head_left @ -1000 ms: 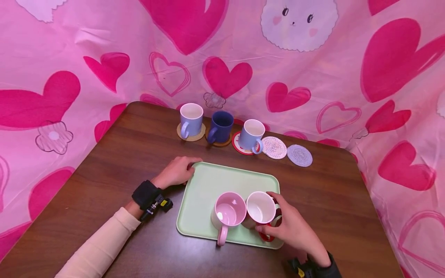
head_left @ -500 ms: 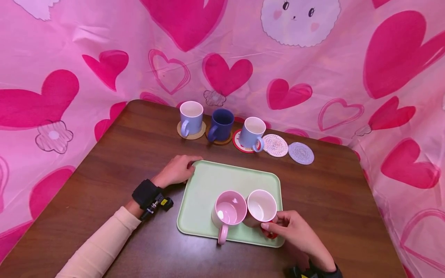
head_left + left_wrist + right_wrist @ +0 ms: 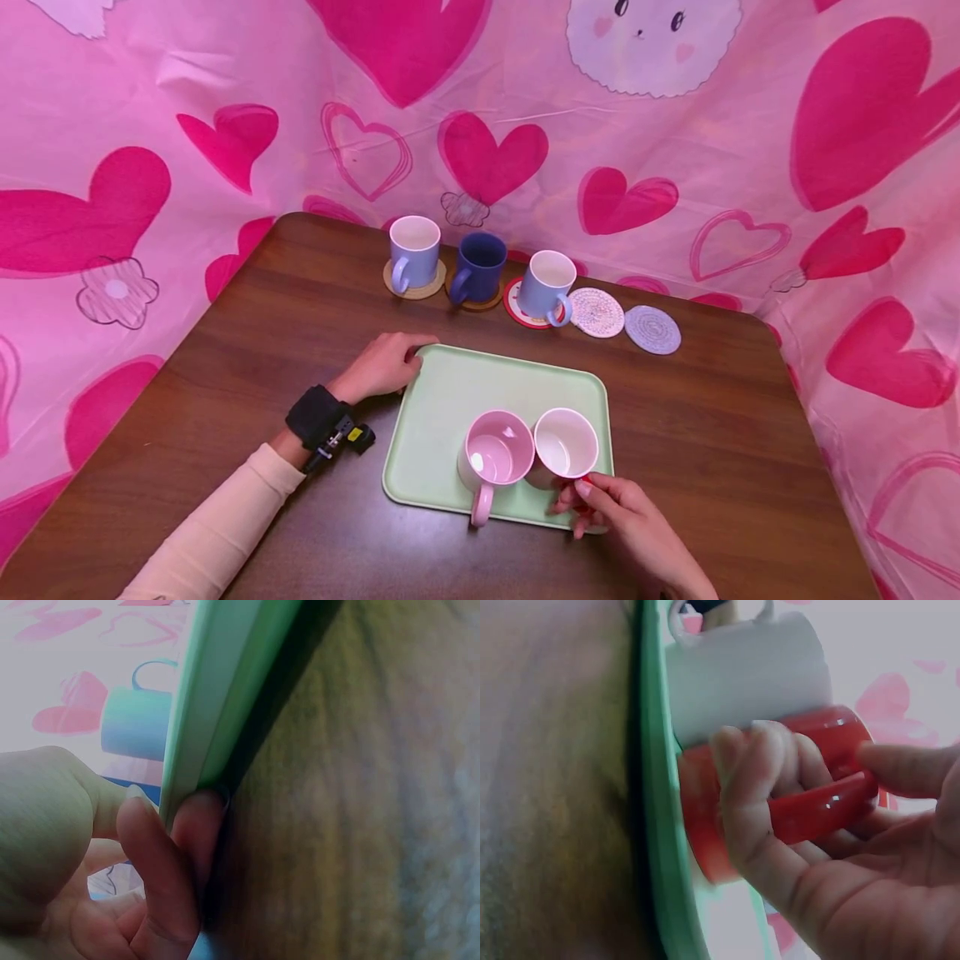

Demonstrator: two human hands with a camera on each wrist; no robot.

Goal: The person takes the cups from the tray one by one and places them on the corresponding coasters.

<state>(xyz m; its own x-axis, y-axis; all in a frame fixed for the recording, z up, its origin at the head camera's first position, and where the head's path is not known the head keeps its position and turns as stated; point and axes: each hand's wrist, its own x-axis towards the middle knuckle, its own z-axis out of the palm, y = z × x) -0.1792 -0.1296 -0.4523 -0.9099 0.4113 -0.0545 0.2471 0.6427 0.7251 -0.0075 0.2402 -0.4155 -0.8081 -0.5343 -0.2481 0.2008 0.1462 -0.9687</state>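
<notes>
Two mugs stand side by side, touching, at the near edge of a pale green tray (image 3: pixel 450 392) on a dark wooden table (image 3: pixel 300 317): a pink mug (image 3: pixel 495 454) with its handle toward the person, and a white mug (image 3: pixel 564 446) with a red handle (image 3: pixel 817 802) and red base. The right hand (image 3: pixel 622 512) has its fingers (image 3: pixel 742 772) hooked through the red handle, thumb opposite, a grip that suits lifting the mug by its handle; the mug rests on the tray, near its right front corner. The left hand (image 3: pixel 382 367) pinches the tray's far left corner, thumb above the rim and curled fingers (image 3: pixel 161 870) at its edge, which looks like a way of keeping the tray from sliding. Along the table's far edge three mugs sit on coasters: a light blue mug (image 3: pixel 413 248), a dark blue mug (image 3: pixel 478 267) and a second pale blue mug (image 3: pixel 547 285). Two bare coasters, a pink woven coaster (image 3: pixel 597 312) and a lilac coaster (image 3: pixel 653 329), lie just beside them, free for mugs
</notes>
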